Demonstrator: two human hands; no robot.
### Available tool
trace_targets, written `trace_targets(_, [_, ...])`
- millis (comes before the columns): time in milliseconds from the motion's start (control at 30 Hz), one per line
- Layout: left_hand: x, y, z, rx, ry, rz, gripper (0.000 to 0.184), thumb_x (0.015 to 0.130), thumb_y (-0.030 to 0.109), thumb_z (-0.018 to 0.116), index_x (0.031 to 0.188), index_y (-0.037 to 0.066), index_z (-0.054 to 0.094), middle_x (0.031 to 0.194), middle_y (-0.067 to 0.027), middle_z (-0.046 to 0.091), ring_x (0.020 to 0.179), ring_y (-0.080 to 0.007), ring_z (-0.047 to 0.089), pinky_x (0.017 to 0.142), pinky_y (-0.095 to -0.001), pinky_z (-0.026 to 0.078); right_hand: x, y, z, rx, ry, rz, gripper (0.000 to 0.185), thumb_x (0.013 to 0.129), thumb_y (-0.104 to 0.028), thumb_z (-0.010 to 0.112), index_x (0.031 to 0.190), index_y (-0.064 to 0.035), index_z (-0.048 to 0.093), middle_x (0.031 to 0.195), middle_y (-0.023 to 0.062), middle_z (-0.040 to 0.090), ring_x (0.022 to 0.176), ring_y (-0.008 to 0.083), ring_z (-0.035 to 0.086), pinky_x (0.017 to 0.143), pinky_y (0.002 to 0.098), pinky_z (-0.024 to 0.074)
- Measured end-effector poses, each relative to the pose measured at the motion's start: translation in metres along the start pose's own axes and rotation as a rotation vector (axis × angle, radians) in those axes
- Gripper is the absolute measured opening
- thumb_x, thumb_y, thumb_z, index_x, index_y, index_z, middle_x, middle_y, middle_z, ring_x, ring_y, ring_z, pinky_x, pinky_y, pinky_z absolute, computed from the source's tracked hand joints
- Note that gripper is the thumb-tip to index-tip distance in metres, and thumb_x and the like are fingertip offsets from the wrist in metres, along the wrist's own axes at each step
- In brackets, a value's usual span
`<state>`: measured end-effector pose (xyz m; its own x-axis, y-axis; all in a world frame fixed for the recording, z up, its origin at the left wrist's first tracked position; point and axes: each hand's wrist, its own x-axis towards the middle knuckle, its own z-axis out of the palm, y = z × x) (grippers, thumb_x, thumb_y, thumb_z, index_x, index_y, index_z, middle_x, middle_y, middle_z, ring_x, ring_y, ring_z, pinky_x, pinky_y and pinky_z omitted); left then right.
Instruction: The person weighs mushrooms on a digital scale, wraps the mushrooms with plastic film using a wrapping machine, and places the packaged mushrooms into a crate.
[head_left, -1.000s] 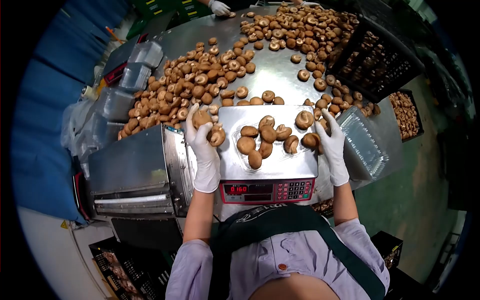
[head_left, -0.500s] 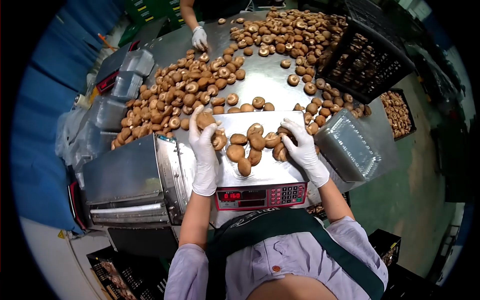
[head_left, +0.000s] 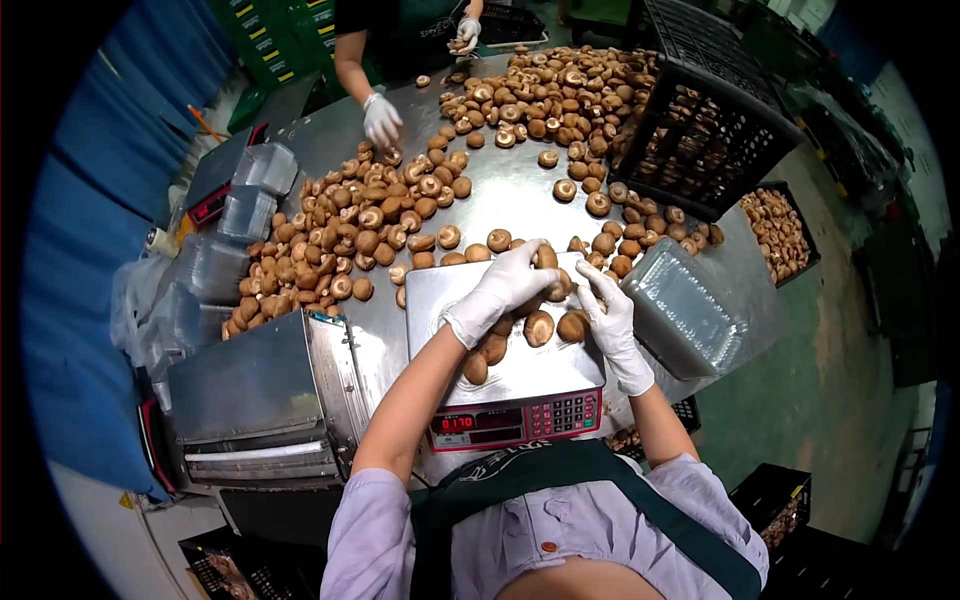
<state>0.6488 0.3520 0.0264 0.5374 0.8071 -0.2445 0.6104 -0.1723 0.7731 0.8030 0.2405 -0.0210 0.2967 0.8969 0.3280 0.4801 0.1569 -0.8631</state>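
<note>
My left hand (head_left: 508,287), in a white glove, reaches over the scale's metal plate (head_left: 440,290) with its fingers curled round brown shiitake mushrooms (head_left: 546,258). Gloved in white too, my right hand (head_left: 611,325) is at the plate's right side, thumb and fingers apart, close to those mushrooms. Beneath and between the hands lie several loose mushrooms (head_left: 538,328) on the plate; my left hand partly covers some. The red scale display (head_left: 457,423) on the front panel appears to read 0170.
Mushroom heaps (head_left: 340,225) spread over the steel table (head_left: 510,175). Clear plastic trays (head_left: 690,310) stack at right, more trays (head_left: 247,212) at left. A black crate (head_left: 705,130) tilts at the back right. Across the table, a co-worker's gloved hand (head_left: 382,122) is by the mushrooms.
My left hand has moved right across the plate with mushrooms in it, toward my right hand. The display went from 0160 to 0170. The co-worker's second hand has come into view.
</note>
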Motion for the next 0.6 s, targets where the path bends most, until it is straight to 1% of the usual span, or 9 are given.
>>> trace_targets(67, [-0.005,0.003,-0.015,-0.173,-0.002,-0.037,0.057,0.074,0.035,0.066,0.119,0.003,0.054,0.098,-0.0163,0.064,0.087,-0.0250,0.062,0.081,-0.0329,0.049,-0.001,0.004,-0.002,0.023,-0.005,0.032,0.030,0.086,-0.011,0.061,0.115,-0.0010,0.060,0.115,0.0161,0.062,0.109,0.0251,0.059,0.093,0.0310,0.0453])
trace_targets(100, [0.003,-0.016,-0.007,-0.353,0.175,0.059,0.052,0.077,0.032,0.065,0.120,0.004,0.054,0.092,-0.0099,0.062,0.076,-0.0186,0.059,0.071,-0.0297,0.050,0.000,0.006,-0.003,0.023,0.008,0.008,0.030,0.086,-0.011,0.061,0.115,-0.0013,0.060,0.115,0.0164,0.062,0.108,0.0248,0.060,0.092,0.0311,0.0461])
trace_targets(167, [-0.004,-0.024,-0.028,-0.634,0.068,-0.048,0.053,0.081,0.029,0.065,0.125,0.004,0.049,0.103,-0.0095,0.061,0.087,-0.0183,0.061,0.075,-0.0312,0.052,0.003,0.008,-0.006,0.007,0.021,0.025,0.031,0.086,-0.012,0.062,0.115,-0.0018,0.060,0.114,0.0163,0.062,0.106,0.0246,0.061,0.091,0.0311,0.0469])
trace_targets(233, [-0.024,-0.026,-0.047,-0.776,0.132,-0.046,0.046,0.082,0.024,0.064,0.121,0.004,0.049,0.103,-0.0088,0.059,0.087,-0.0178,0.060,0.075,-0.0330,0.052,0.005,0.006,-0.008,0.045,0.027,0.073,0.031,0.085,-0.012,0.062,0.115,-0.0020,0.061,0.111,0.0156,0.063,0.104,0.0238,0.062,0.089,0.0309,0.0478])
trace_targets(300, [-0.042,-0.034,-0.062,-0.780,0.224,0.090,0.045,0.084,0.017,0.060,0.125,0.003,0.048,0.109,-0.0085,0.058,0.092,-0.0192,0.060,0.077,-0.0335,0.052,0.007,0.013,-0.008,0.049,0.037,0.066,0.031,0.085,-0.012,0.062,0.114,-0.0021,0.061,0.111,0.0148,0.064,0.102,0.0229,0.062,0.088,0.0305,0.0483])
trace_targets(367, [-0.072,-0.033,-0.074,-0.849,0.288,0.015,0.049,0.081,0.011,0.056,0.128,0.003,0.046,0.111,-0.0091,0.057,0.093,-0.0191,0.061,0.077,-0.0317,0.052,0.008,0.015,-0.010,0.055,0.027,0.078,0.031,0.085,-0.012,0.062,0.114,-0.0021,0.061,0.111,0.0146,0.063,0.102,0.0227,0.062,0.088,0.0303,0.0484])
trace_targets(433, [-0.087,-0.068,-0.078,-0.821,0.397,0.085,0.054,0.075,0.003,0.051,0.129,0.003,0.047,0.113,-0.0098,0.057,0.092,-0.0187,0.061,0.076,-0.0296,0.053,0.006,0.011,-0.012,0.058,0.016,0.081,0.030,0.085,-0.012,0.062,0.113,-0.0025,0.062,0.109,0.0136,0.064,0.099,0.0218,0.063,0.086,0.0299,0.0486])
trace_targets(533, [-0.114,-0.100,-0.073,-0.783,0.628,-0.005,0.055,0.073,-0.002,0.047,0.127,0.004,0.049,0.108,-0.0107,0.057,0.086,-0.0168,0.061,0.069,-0.0241,0.051,0.000,0.000,-0.021,-0.014,-0.033,0.094,0.032,0.083,-0.012,0.066,0.113,-0.0039,0.062,0.103,0.0128,0.064,0.094,0.0201,0.063,0.083,0.0282,0.0485])
trace_targets(600, [-0.129,-0.133,-0.064,-0.721,0.739,-0.119,0.055,0.073,-0.005,0.049,0.127,0.005,0.050,0.109,-0.0083,0.056,0.085,-0.0152,0.059,0.067,-0.0236,0.049,-0.008,-0.009,-0.027,-0.088,-0.075,0.079,0.039,0.079,-0.017,0.070,0.115,-0.0051,0.062,0.108,0.0148,0.062,0.101,0.0229,0.061,0.088,0.0303,0.0473])
